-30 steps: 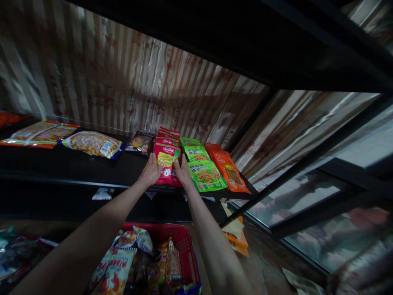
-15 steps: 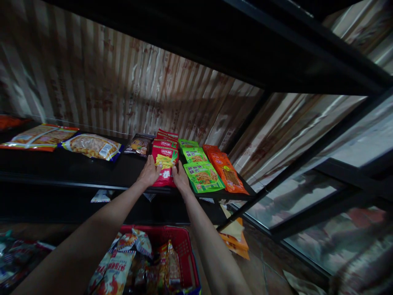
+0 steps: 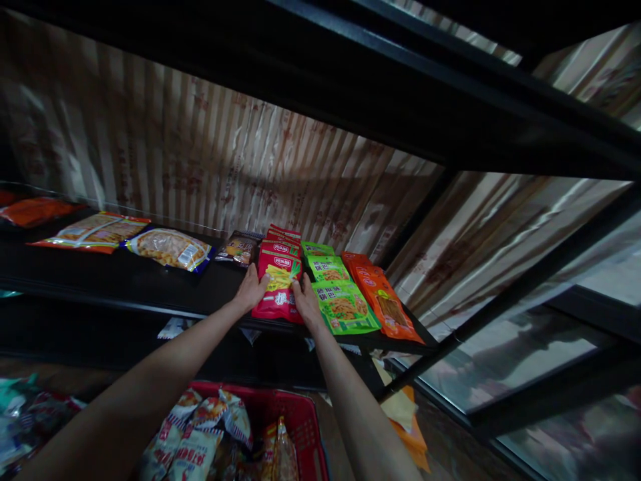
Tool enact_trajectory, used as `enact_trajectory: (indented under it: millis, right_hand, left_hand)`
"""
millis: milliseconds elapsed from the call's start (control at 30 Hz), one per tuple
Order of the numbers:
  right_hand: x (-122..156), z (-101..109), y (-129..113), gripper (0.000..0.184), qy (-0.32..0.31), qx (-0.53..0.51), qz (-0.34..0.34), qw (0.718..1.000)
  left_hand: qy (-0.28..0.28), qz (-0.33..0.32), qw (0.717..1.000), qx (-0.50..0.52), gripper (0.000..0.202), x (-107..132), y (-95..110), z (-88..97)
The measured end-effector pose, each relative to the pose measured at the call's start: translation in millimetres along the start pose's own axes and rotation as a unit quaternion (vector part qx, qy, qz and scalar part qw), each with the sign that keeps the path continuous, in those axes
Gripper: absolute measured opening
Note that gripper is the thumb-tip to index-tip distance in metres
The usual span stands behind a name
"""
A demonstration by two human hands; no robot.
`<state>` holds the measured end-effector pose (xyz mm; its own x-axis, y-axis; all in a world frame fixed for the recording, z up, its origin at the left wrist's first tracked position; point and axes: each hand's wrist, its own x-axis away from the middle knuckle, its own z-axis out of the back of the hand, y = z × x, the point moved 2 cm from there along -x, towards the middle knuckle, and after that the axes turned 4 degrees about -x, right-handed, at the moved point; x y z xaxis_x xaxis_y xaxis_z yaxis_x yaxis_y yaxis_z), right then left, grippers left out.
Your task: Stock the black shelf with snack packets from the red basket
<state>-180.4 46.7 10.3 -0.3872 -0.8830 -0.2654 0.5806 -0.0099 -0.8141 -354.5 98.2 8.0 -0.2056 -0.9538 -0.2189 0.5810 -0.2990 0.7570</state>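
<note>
A red snack bag (image 3: 278,294) with yellow sticks pictured on it lies at the front of a row of like red bags on the black shelf. My left hand (image 3: 252,292) grips its left edge, thumb on the front face. On the right edge, my right hand (image 3: 306,300) holds the same bag, its thumb also on top. Green snack bags (image 3: 345,307) stand in an overlapping row just right of my right hand. To the left, behind my left hand, lies a dark brown snack bag (image 3: 238,248).
Orange bags (image 3: 393,310) fill the shelf's right end beside a black post (image 3: 481,314). Farther left lie a blue-edged bag (image 3: 169,249) and an orange-edged bag (image 3: 95,230). Below stands a red basket (image 3: 308,427) of snack bags. A black upper shelf (image 3: 300,80) hangs overhead.
The view has shifted, so the shelf and bags appear slightly lower and farther right. Both hands stay at the sides of the front red bag.
</note>
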Motion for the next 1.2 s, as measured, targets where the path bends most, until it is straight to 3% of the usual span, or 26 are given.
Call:
enact_trajectory:
  millis: [267,700,933,1200]
  right_hand:
    - [-11,-8,-5,0.068,-0.013,-0.001,0.016,1.000]
    - [-23,-9,-5,0.068,-0.018,0.030,-0.017,0.999]
    - [-23,-6,-5,0.069,-0.020,-0.006,-0.019,1.000]
    - [-26,-7,-6,0.066,-0.024,0.010,-0.037,0.999]
  left_hand:
    - [0.029,0.008,0.999,-0.026,0.062,-5,3,-3.5]
    - [-0.015,0.018,0.999,-0.024,0.062,-6,11,-3.1]
    - [0.035,0.028,0.999,0.002,0.054,-9,11,-2.3]
    - [0.035,0.015,0.999,0.021,0.045,-13,10,-8.2]
